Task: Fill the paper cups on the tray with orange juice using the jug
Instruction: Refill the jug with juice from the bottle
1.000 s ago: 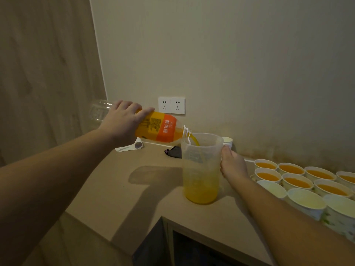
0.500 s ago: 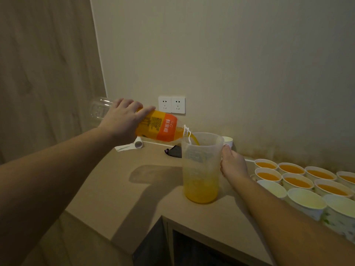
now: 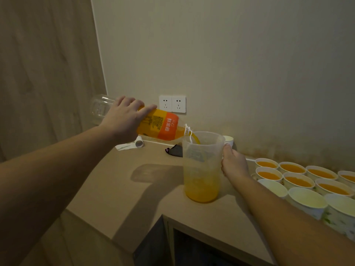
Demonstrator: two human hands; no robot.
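My left hand (image 3: 124,120) grips an orange juice bottle (image 3: 163,125) tilted almost flat, its mouth over the rim of a clear plastic jug (image 3: 201,166). Juice streams into the jug, which stands on the counter with orange juice in its lower part. My right hand (image 3: 233,164) holds the jug's handle on its right side. At the right stand several paper cups; the back ones (image 3: 292,167) hold juice, the nearer ones (image 3: 307,200) show white insides.
The beige counter (image 3: 134,189) ends in a front edge with a dark opening below. A bottle cap on a white paper (image 3: 139,144), a dark object (image 3: 174,150) and a small stack of cups (image 3: 228,140) lie by the wall. Two wall sockets (image 3: 172,104) sit above.
The juice level in the jug has risen a little. Both hands stay in nearly the same place, with the bottle still tilted.
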